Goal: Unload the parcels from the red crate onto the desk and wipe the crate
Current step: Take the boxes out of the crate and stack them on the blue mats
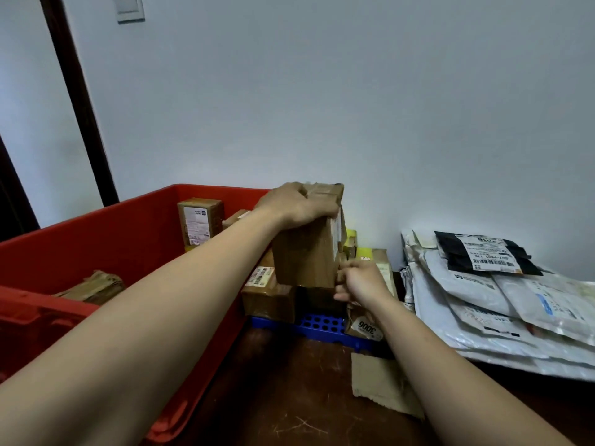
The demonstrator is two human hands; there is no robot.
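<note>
Cardboard parcel stands on the stacked boxes on the bench, just beside the red crate. Left hand has a full grip on its top. Right hand curls at its lower corner (true grip or mere touch, cannot tell). Unloading is in hand. Next move calls for a square release, then the remaining box in the crate.

Parcel sorting rm, labelled cartons, stacked poly mailers, red crate
</note>
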